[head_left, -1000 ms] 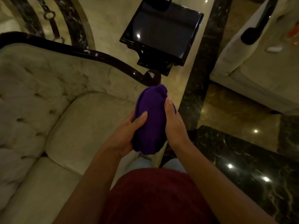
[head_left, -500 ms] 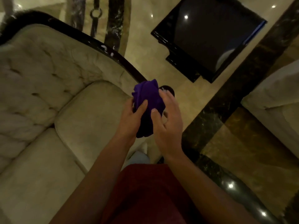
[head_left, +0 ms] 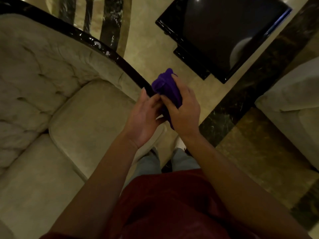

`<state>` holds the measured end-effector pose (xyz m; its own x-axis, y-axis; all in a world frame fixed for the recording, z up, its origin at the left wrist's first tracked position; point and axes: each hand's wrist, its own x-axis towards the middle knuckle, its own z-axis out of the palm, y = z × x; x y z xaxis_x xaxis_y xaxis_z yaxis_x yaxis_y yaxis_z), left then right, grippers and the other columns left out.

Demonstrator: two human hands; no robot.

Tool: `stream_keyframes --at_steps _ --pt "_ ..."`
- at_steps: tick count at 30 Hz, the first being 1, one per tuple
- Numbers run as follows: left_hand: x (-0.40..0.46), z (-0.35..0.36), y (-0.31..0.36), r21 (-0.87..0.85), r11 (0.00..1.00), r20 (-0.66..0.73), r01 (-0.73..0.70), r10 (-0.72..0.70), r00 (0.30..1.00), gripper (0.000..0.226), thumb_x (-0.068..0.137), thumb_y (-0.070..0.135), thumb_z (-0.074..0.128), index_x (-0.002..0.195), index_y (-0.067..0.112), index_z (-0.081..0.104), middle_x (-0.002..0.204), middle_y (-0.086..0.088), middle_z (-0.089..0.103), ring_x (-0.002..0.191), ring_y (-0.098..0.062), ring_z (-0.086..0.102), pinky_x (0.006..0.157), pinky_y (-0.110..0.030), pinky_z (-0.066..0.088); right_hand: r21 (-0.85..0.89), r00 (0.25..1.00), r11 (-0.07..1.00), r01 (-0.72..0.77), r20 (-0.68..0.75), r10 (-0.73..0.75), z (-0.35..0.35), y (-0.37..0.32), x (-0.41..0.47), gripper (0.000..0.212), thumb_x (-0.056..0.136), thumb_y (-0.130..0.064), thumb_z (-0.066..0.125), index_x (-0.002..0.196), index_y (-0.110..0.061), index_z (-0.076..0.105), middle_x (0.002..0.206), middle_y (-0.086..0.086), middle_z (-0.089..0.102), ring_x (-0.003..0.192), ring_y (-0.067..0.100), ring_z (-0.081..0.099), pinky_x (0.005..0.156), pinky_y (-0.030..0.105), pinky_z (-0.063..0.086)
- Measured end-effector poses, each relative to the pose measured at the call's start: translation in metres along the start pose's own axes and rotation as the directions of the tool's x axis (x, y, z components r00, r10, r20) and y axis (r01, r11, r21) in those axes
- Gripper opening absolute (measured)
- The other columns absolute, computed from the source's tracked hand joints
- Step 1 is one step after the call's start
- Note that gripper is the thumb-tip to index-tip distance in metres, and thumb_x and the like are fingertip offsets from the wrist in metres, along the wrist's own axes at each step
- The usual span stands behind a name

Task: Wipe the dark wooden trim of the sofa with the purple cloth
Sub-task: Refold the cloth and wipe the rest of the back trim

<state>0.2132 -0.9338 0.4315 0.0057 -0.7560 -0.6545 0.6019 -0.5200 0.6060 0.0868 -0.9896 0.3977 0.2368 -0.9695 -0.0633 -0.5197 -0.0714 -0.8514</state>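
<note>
A bunched purple cloth [head_left: 166,87] sits at the front end of the sofa's dark wooden trim [head_left: 96,43], which runs along the top of the cream armrest from upper left toward the centre. My right hand [head_left: 183,109] is wrapped around the cloth, fingers over its top. My left hand [head_left: 145,116] is beside it, fingertips touching the cloth's lower edge, palm turned up. The trim's rounded end is hidden behind the cloth.
The cream tufted sofa [head_left: 51,104] fills the left side. A glossy black side table [head_left: 229,31] stands on the marble floor beyond the armrest. Another cream seat [head_left: 293,104] is at the right edge. My legs and red shirt are below.
The cloth has passed from mostly my left hand into my right hand, which now wraps over it. The view has shifted closer to the armrest end.
</note>
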Motion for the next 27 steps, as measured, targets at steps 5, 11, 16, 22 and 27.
stream_keyframes --at_steps 5,11,16,22,27 --pt "0.015 -0.021 0.003 -0.068 0.997 -0.039 0.045 -0.047 0.998 0.065 0.106 0.06 0.032 0.158 0.022 0.043 0.155 -0.007 0.057 0.146 -0.027 0.051 0.121 -0.048 0.038 0.021 0.981 0.993 -0.118 -0.152 0.12 0.023 0.029 0.029 0.056 0.096 -0.025 0.07 0.149 -0.024 0.052 0.134 0.005 0.063 0.113 0.006 0.055 0.093 0.0 0.032" --pt "0.047 -0.096 0.004 0.061 0.997 -0.352 0.056 -0.03 0.936 0.047 0.11 0.039 0.042 0.152 0.02 0.05 0.145 -0.001 0.061 0.131 -0.021 0.059 0.112 -0.04 0.044 -0.162 0.989 0.985 -0.063 -0.145 0.039 0.026 0.084 0.052 0.057 0.094 -0.021 0.071 0.148 -0.022 0.051 0.137 0.011 0.058 0.116 0.017 0.057 0.09 0.002 0.032" --pt "0.116 -0.141 -0.002 0.208 0.974 -0.572 0.088 0.048 0.819 0.052 0.102 0.035 0.055 0.152 0.026 0.051 0.125 0.005 0.068 0.107 -0.013 0.061 0.091 -0.03 0.049 -0.238 0.997 0.971 -0.02 -0.076 0.002 0.044 0.121 0.06 0.055 0.095 -0.023 0.067 0.147 -0.022 0.05 0.138 0.011 0.057 0.121 0.024 0.057 0.095 0.024 0.042" --pt "0.184 -0.136 -0.02 0.372 0.926 -0.674 -0.06 0.314 0.669 0.054 0.107 0.02 0.048 0.16 0.01 0.037 0.164 -0.012 0.043 0.15 -0.026 0.043 0.125 -0.039 0.034 -0.321 1.0 0.947 0.002 -0.028 -0.012 0.098 0.145 0.036 0.052 0.096 -0.035 0.065 0.142 -0.013 0.056 0.147 0.017 0.051 0.142 0.039 0.04 0.116 0.054 0.037" --pt "0.202 -0.128 -0.049 0.468 0.874 -0.685 -0.132 0.453 0.571 0.058 0.109 0.011 0.047 0.163 0.005 0.025 0.172 -0.013 0.026 0.159 -0.023 0.026 0.115 -0.014 0.019 -0.4 0.993 0.914 0.065 -0.067 -0.1 0.122 0.156 0.002 0.048 0.098 -0.035 0.064 0.141 -0.017 0.053 0.156 0.02 0.045 0.151 0.043 0.031 0.123 0.063 0.023"
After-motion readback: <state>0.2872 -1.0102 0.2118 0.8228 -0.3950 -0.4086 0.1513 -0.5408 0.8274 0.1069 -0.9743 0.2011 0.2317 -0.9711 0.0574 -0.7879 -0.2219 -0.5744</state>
